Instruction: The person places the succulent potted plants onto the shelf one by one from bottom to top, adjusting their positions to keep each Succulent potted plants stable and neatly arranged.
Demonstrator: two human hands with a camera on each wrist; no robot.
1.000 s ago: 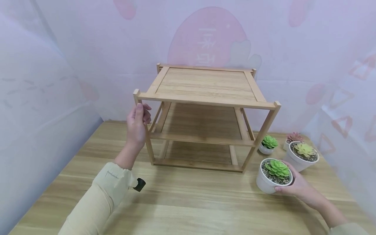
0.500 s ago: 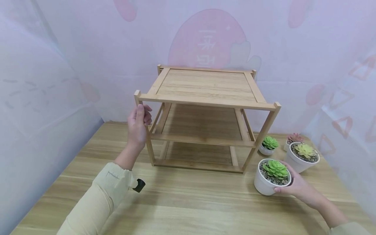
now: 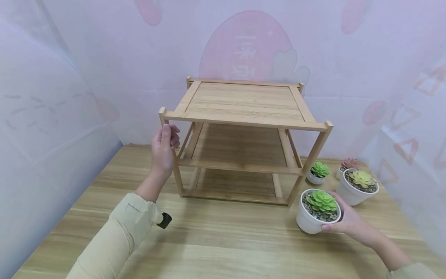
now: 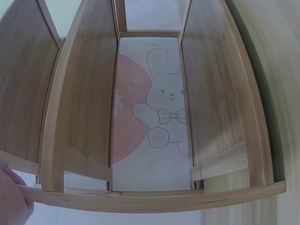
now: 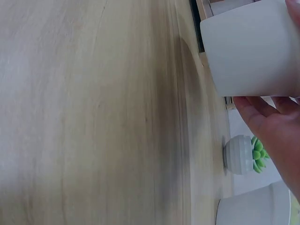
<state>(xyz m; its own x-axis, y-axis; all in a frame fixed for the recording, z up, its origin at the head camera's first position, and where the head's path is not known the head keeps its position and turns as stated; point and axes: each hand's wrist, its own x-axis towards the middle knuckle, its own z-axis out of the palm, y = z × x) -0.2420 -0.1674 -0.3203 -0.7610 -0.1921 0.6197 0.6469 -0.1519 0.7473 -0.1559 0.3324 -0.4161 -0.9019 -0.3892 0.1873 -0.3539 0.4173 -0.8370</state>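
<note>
- Right hand (image 3: 352,224) is moving the pot (image 3: 307,221) slightly left, toward the rack (image 3: 244,100), since the earlier frame.
- Its fingers are gripping the pot's side, holding it above the table (image 3: 223,244), near the front-right post (image 3: 314,153).
- Left hand (image 3: 163,151) is gripping the front-left post (image 3: 178,179), fingers curled.
- Smaller green plant (image 3: 319,169) is sitting behind.

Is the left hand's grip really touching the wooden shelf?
Touching: in the head view, the left hand's grip curls round a front post of the wooden shelf.
</note>
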